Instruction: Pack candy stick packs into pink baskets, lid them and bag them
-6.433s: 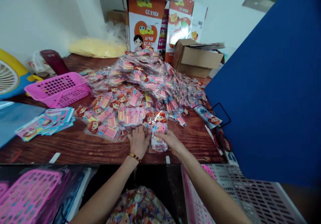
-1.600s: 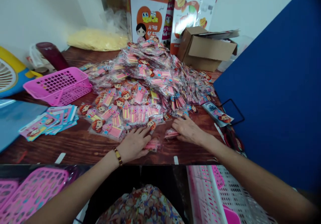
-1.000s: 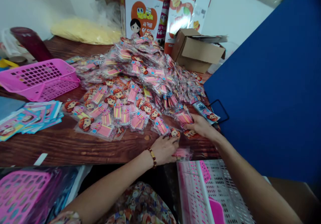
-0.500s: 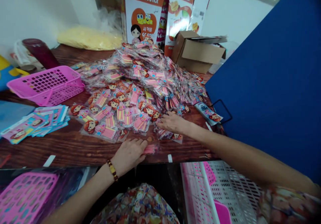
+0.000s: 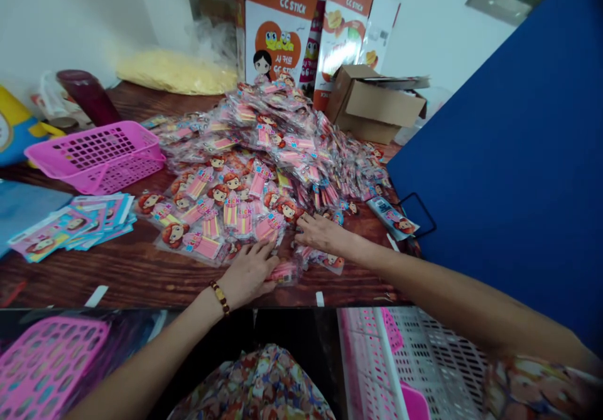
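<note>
A big heap of clear candy packets [image 5: 277, 150] with a red-haired cartoon girl and pink sticks covers the middle of the wooden table [image 5: 141, 275]. My left hand [image 5: 247, 274] lies near the table's front edge, fingers resting on a small stack of pink packets [image 5: 285, 272]. My right hand [image 5: 320, 233] reaches in from the right and lies flat, fingers stretched out, on packets [image 5: 325, 258] at the heap's near edge. A bead bracelet is on my left wrist.
A pink basket [image 5: 98, 156] stands at the left, blue-edged cards [image 5: 75, 225] in front of it. Tall CC STICK boxes [image 5: 277, 24] and an open cardboard box [image 5: 377, 103] stand behind the heap. A blue panel [image 5: 509, 156] is at right. White and pink crates [image 5: 424, 363] sit below the table.
My right hand has slid a little toward me over the heap's near edge. My left hand has moved slightly forward onto the pink packets. The view has shifted a bit.
</note>
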A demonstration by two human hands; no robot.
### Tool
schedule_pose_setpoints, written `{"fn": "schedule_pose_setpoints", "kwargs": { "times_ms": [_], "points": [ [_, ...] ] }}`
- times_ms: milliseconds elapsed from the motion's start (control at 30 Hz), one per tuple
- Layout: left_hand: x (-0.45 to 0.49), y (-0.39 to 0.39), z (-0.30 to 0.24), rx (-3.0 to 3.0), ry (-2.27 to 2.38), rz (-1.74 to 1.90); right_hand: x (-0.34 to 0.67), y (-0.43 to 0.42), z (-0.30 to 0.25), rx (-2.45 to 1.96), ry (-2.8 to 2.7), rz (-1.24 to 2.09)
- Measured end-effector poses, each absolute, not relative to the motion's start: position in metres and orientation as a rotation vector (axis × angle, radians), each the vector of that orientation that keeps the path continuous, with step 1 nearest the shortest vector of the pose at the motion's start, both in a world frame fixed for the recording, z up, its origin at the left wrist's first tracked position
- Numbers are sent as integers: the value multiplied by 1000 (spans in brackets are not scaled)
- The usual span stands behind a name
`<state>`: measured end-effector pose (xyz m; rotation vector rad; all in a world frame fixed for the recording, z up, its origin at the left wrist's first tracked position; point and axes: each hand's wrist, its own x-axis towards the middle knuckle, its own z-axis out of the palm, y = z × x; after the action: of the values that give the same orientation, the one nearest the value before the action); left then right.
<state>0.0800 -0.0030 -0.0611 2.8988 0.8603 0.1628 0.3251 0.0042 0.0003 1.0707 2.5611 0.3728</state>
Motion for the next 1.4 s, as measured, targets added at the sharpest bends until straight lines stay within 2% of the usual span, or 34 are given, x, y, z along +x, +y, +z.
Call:
{"fn": "schedule_pose_setpoints", "kwargs": {
  "times_ms": [167, 400, 600, 867, 1000, 1133, 1267, 1333, 1400],
  "points": [
    [80, 2, -62, 2853, 851, 172, 347, -14, -1, 1150, 2529, 376],
    [81, 13, -59, 2769, 842, 144, 373, -31, 13, 1163, 2467, 206],
    [81, 13, -59, 2781, 864, 114, 373, -17, 2, 982, 2531, 220],
    [79, 13, -64, 2794, 856, 158, 375, -29, -6, 1165, 2552, 321],
    [78, 10, -61, 2822, 846, 194, 389, -39, 6, 1118, 2565, 146],
    [77, -4, -56, 2889, 846, 287, 393, -43, 23, 1663, 2272, -115],
    [80, -25, -48, 2928, 931, 217, 377, -48, 9, 2404, 1881, -598],
    [81, -33, -44, 2923, 964, 156, 365, -52, -8, 2521, 1684, -624],
    [80, -38, -42, 2914, 970, 134, 355, -56, -23, 2531, 1560, -486]
  ]
}}
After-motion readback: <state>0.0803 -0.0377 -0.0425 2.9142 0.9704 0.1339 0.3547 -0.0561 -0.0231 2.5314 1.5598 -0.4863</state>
